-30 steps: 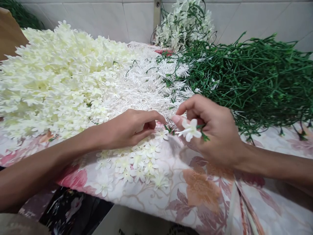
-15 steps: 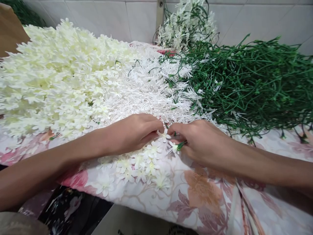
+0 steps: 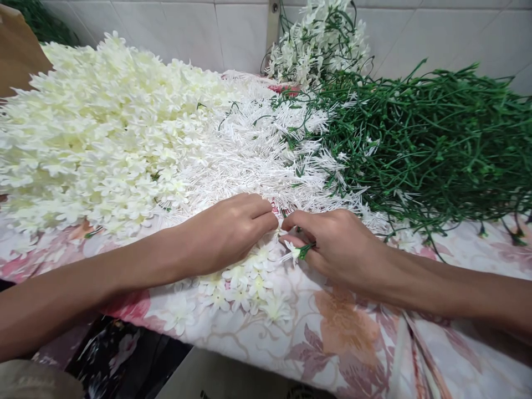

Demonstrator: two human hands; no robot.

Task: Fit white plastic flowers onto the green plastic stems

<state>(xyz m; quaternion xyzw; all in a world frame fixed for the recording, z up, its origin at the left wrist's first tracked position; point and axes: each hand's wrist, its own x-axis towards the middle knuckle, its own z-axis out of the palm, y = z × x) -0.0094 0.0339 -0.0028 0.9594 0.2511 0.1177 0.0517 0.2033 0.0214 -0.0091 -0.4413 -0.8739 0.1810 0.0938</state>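
Observation:
My left hand (image 3: 233,233) is closed in a pinch over a white artificial flower (image 3: 278,234), mostly hidden by the fingertips. Facing it, my right hand (image 3: 334,241) has thumb and forefinger pinched close to the same spot. That hand holds a green plastic flower stem (image 3: 306,250), and a small white blossom (image 3: 293,252) sits on one tip below the thumb. The rest of the stem is hidden in the palm. Several loose white petal flowers (image 3: 253,282) lie on the cloth under and in front of my left hand.
A floral tablecloth (image 3: 266,343) covers the table. Cream petal flowers (image 3: 95,133) are heaped at left, thin white stamens (image 3: 249,160) in the middle, green stems (image 3: 440,138) at right. A finished-looking white flower bunch (image 3: 318,44) stands against the tiled wall (image 3: 241,33).
My left hand has turned and closed over the white flower, which showed plainly between the hands before. My right hand has shifted slightly left, its small blossom moving with it.

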